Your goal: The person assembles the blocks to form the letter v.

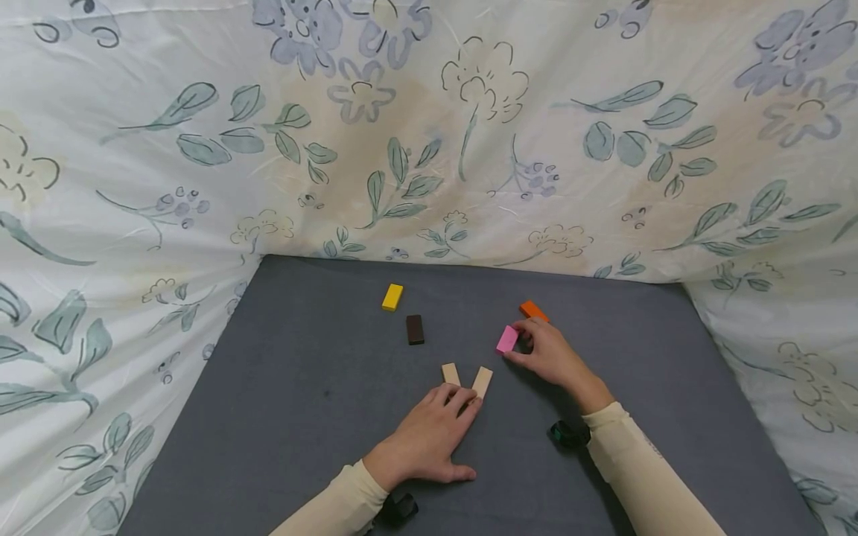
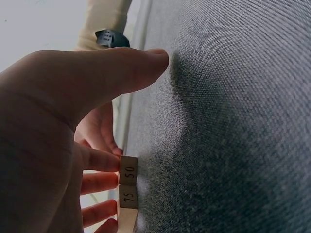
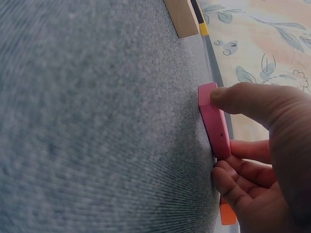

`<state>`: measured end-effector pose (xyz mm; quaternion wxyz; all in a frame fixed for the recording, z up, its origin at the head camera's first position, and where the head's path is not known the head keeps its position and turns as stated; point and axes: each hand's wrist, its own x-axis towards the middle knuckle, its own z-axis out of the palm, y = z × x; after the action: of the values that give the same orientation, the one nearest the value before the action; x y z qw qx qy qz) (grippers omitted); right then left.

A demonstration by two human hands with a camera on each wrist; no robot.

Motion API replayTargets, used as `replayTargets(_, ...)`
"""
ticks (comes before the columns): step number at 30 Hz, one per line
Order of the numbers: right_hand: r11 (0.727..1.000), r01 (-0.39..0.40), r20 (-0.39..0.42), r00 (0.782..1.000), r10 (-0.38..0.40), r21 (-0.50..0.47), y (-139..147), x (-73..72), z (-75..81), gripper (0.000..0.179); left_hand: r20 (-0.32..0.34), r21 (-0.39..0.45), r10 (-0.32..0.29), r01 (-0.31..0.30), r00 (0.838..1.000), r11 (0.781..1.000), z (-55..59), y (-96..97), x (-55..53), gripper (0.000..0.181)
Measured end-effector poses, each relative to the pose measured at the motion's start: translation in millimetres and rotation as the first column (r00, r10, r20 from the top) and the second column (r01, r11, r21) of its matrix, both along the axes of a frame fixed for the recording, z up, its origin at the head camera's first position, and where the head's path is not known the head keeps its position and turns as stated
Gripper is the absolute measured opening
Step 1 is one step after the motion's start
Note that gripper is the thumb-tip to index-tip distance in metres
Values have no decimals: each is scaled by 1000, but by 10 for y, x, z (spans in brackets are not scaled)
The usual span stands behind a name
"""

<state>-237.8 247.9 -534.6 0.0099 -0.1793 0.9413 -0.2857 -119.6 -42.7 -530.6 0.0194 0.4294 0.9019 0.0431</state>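
My left hand (image 1: pixel 432 435) rests over two plain wooden blocks (image 1: pixel 482 381), its fingers extended onto their near ends and the thumb spread to the side. In the left wrist view, printed numbers 50 and 75 show on the ends of the wooden blocks (image 2: pixel 128 171), which meet there. To the right, my right hand (image 1: pixel 553 357) pinches a pink block (image 1: pixel 507 339) between thumb and fingers. The pink block (image 3: pixel 214 119) lies at or just above the grey cloth in the right wrist view; which one I cannot tell. Just behind that hand is an orange block (image 1: pixel 534 310), partly covered by it.
A dark brown block (image 1: pixel 415 330) and a yellow block (image 1: pixel 392 297) lie farther back, left of the wooden ones. Grey cloth (image 1: pixel 302 387) covers the table. Floral fabric (image 1: pixel 415 149) hangs behind and at both sides. Each wrist wears a black device (image 1: pixel 568 435).
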Motion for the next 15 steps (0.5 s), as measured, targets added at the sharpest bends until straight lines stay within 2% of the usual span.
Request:
replayTargets(6,1000,5,-8,1000,-5,0,17,-9,20,59,-8,6,-1,1,1000,1000,-2,9,-20,105)
replayTargets(15,1000,20,-10,1000,-20,-12,4,27,66,60,7,1,3,-3,1000,1000,12,-6,12,104)
